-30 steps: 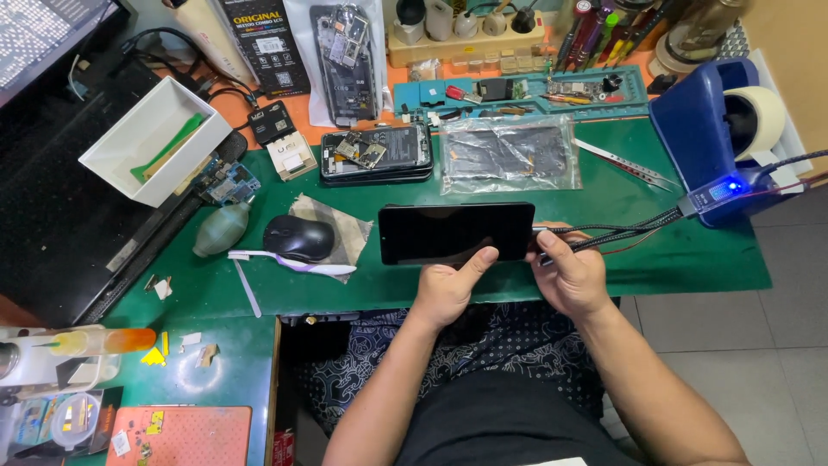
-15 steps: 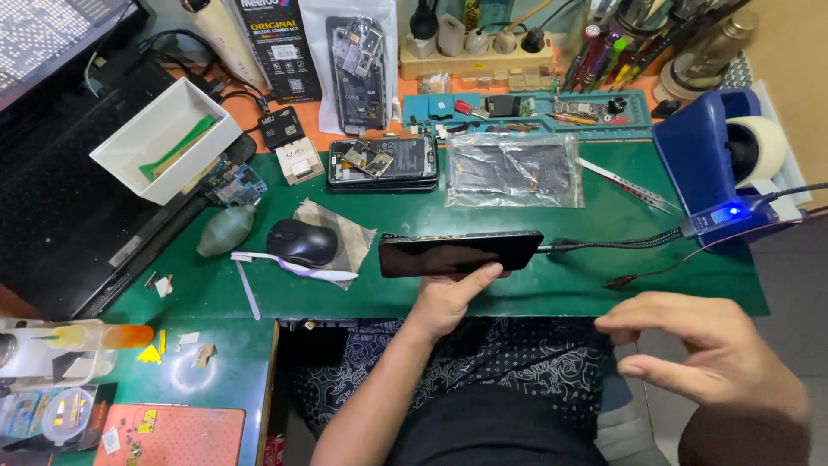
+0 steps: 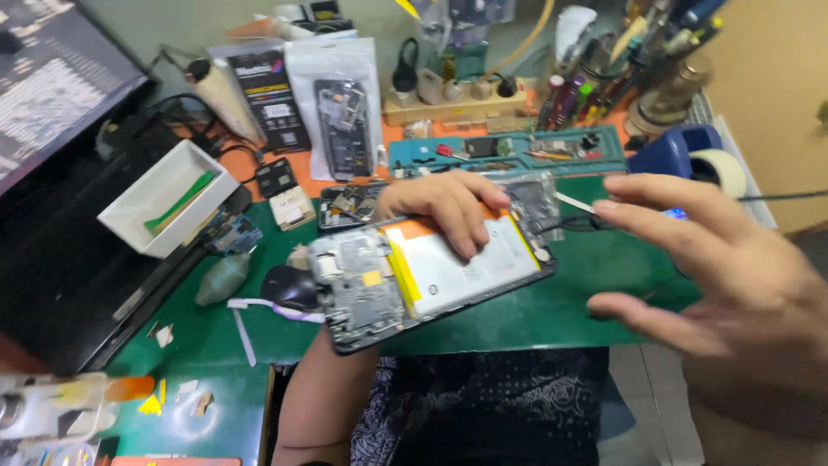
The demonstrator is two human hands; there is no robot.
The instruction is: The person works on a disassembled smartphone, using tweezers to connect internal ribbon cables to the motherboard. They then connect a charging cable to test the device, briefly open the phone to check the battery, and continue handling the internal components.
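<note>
A cluttered green repair mat [image 3: 552, 319] is lying under the work. Above it, the left hand [image 3: 444, 207] is gripping an opened phone [image 3: 427, 276], innards up; the right hand [image 3: 724, 267] is hovering empty, fingers spread, right of the phone. Supporting both edges would steady it.

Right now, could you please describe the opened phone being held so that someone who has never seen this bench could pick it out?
Start at the green mat covering the bench and look at its near middle, just above the edge. There the left hand holds the phone tilted, back cover off. Unlike the second opened phone lying flat behind it, this one shows a white battery with a yellow strip beside its grey board.
</note>
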